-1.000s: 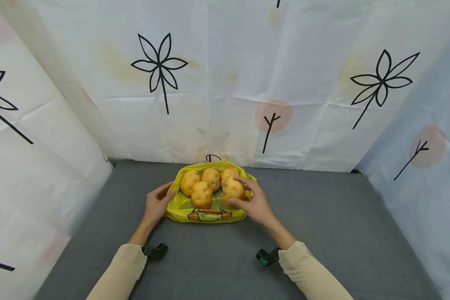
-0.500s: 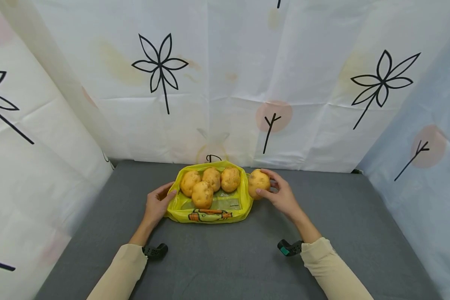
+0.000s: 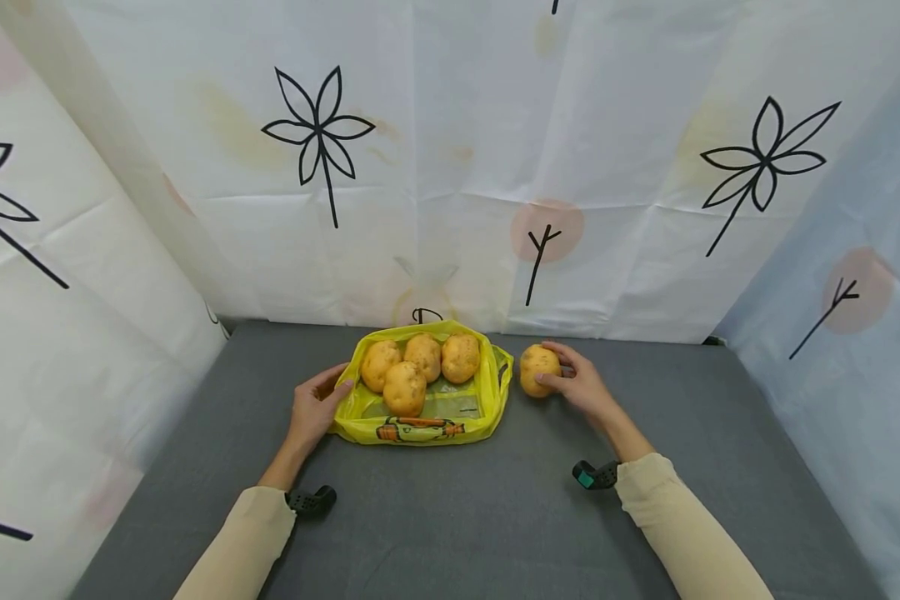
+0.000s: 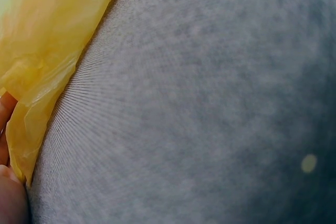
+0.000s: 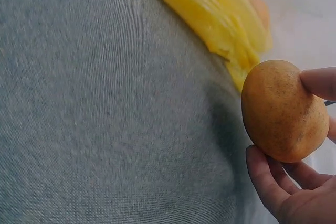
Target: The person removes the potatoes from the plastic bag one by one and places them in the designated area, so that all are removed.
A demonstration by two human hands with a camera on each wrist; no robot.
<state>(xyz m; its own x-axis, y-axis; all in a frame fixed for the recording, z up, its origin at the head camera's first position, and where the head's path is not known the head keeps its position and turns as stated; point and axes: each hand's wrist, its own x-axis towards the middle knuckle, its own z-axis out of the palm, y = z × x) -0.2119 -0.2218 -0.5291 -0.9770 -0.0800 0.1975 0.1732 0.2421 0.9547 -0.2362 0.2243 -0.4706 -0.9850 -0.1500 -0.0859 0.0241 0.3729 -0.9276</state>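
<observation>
A yellow plastic bag [image 3: 420,432] with a printed orange picture on its front lies spread on the grey table, its mouth turned up. Inside it rest several potatoes [image 3: 404,390]. My left hand [image 3: 315,404] grips the bag's left edge, thumb over the rim; the left wrist view shows the fingertips against the yellow film [image 4: 47,40]. To the right of the bag, my right hand [image 3: 579,385] holds a single potato [image 3: 540,372] between thumb and fingers. In the right wrist view that potato [image 5: 283,114] casts a shadow on the cloth; whether it touches the table is unclear.
Grey cloth covers the table [image 3: 450,525]. White patterned curtains [image 3: 450,167] hang behind and on both sides, close to the table's far edge. The bag's loose handle [image 3: 504,367] sticks out on its right side. Dark devices [image 3: 311,502] sit on both wrists.
My right hand has lifted a potato out of the bag's right side and carried it rightward, past the handle. My left hand stays on the bag's left edge.
</observation>
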